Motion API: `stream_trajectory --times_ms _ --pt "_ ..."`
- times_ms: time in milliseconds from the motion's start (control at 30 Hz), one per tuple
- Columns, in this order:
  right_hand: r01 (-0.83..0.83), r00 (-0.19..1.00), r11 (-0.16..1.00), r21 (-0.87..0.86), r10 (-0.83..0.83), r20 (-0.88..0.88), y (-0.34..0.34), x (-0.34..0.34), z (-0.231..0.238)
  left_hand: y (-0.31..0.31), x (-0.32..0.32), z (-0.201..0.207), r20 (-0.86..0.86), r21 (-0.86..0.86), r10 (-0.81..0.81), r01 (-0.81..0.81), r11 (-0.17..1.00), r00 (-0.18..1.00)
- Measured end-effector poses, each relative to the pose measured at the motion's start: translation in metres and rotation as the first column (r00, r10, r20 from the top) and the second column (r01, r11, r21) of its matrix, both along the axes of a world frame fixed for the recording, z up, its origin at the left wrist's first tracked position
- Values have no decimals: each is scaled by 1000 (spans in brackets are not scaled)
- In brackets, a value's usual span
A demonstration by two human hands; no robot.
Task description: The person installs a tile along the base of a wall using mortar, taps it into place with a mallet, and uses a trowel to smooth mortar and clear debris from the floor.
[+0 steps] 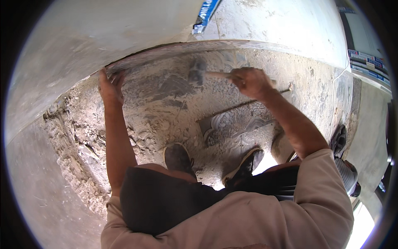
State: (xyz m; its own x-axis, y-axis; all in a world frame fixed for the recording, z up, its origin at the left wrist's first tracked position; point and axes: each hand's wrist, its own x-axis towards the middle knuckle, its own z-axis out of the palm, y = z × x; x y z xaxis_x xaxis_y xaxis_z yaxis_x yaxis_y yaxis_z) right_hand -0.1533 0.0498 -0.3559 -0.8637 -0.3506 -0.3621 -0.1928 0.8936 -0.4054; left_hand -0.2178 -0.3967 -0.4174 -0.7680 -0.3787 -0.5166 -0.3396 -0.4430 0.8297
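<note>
While I sit or squat with my dark shorts (161,201) and beige shirt (232,220) nearest the view, my two dark shoes (178,157) rest on the rough, dusty ground (153,124). Just past the right shoe lies a grey, pale-streaked patch (236,124), a thin dark bar (248,102) along its far edge. Beyond that, my right hand (251,82) is wrapped round the pale handle of a mallet (197,71), its dark head blurred and pointing left, over the ground. My left hand (110,88) is at the near end of a long narrow strip (157,53), fingers parted; I cannot tell whether they grip it. The strip runs along the foot of the grey wall (103,33). Farthest off, beyond the strip, stands a blue-and-white package (206,15).
</note>
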Motion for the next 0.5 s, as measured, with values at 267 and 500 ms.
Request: stream_trajectory --times_ms 267,500 --pt "49 995 985 167 -33 -93 55 -12 34 -11 6 0 -16 -58 -130 129 990 991" --pt "52 999 983 176 -49 -19 55 -9 40 -13 4 -5 1 -78 -135 135 988 991"
